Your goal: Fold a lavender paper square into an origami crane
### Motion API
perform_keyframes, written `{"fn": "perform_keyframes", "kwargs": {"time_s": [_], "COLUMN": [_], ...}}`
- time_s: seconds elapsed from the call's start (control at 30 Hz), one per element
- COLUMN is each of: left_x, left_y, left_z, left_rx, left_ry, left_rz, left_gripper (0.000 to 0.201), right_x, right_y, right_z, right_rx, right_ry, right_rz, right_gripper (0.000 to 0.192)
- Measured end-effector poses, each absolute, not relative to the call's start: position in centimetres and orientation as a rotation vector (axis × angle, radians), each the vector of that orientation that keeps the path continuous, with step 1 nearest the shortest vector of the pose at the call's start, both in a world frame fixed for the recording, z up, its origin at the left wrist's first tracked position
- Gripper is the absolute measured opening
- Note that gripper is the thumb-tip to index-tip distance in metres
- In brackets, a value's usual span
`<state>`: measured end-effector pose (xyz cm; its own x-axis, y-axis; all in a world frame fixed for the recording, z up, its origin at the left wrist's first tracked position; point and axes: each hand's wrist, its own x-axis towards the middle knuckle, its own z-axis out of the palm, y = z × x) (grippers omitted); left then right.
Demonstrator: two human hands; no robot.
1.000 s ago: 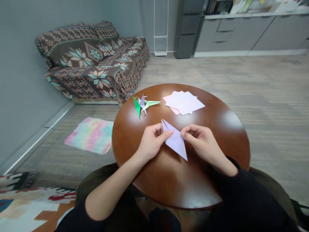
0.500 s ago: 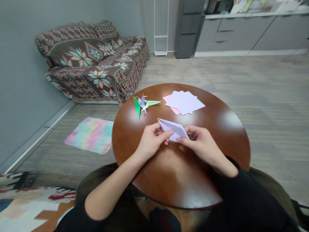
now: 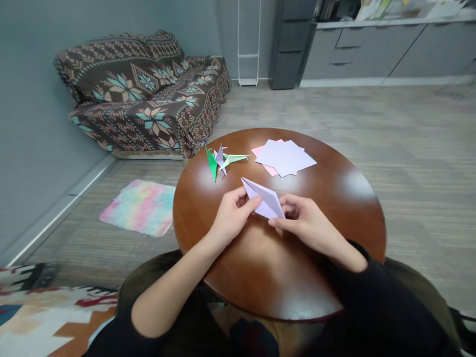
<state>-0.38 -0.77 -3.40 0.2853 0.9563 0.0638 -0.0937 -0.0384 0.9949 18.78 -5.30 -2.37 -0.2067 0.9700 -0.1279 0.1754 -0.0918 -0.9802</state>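
Round brown surface (image 3: 334, 198), glossy; paper stack (image 3: 285, 157) at far edge, folded cranes (image 3: 220, 160) far-left | patterned sofa (image 3: 141, 94), grey cabinets (image 3: 372, 49) behind | left hand (image 3: 232, 218), right hand (image 3: 303, 223) fingers pinch lilac paper (image 3: 265, 201) mid-surface | since a second ago: its long near point folded up, shape now shorter.

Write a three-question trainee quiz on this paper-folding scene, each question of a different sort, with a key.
1. True or false: both the left hand and the right hand hold the lilac folded paper.
2. Which lies nearest the stack of paper sheets? A) rainbow mat B) folded paper figures C) sofa
3. Fill in: the sheets rest on a round, brown ____.

Key: 1 true; 2 B; 3 table.
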Motion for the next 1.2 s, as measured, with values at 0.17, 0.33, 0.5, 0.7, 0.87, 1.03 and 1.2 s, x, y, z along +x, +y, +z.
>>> {"fn": "perform_keyframes", "kwargs": {"time_s": [0.17, 0.33, 0.5, 0.7, 0.87, 1.03, 1.2], "left_x": [-0.12, -0.11, -0.34, -0.25, -0.15, -0.22, -0.32], "left_y": [-1.11, -1.30, -1.25, -1.46, -1.35, -1.22, -1.18], "left_z": [-3.48, -3.71, -3.60, -3.43, -3.41, -3.40, -3.52], "left_rx": [1.395, 1.368, 1.424, 1.455, 1.410, 1.283, 1.291], "left_ry": [0.862, 0.800, 0.886, 0.896, 0.911, 0.799, 0.876], "left_rz": [0.820, 0.761, 0.831, 0.852, 0.879, 0.822, 0.831], "left_gripper": [0.011, 0.015, 0.022, 0.026, 0.024, 0.023, 0.021], "right_x": [18.86, 19.18, 19.08, 19.02, 18.93, 18.96, 19.05], "right_y": [-5.14, -5.05, -5.22, -5.23, -5.17, -5.09, -5.05], "right_z": [-2.64, -2.60, -2.47, -2.57, -2.72, -2.72, -2.66], "right_rx": [-1.283, -1.270, -1.258, -1.285, -1.301, -1.307, -1.265], "right_ry": [-1.489, -1.520, -1.505, -1.486, -1.398, -1.313, -1.339], "right_rz": [1.313, 1.351, 1.301, 1.284, 1.265, 1.161, 1.166], "right_gripper": [0.022, 0.030, 0.033, 0.041, 0.041, 0.035, 0.029]}}
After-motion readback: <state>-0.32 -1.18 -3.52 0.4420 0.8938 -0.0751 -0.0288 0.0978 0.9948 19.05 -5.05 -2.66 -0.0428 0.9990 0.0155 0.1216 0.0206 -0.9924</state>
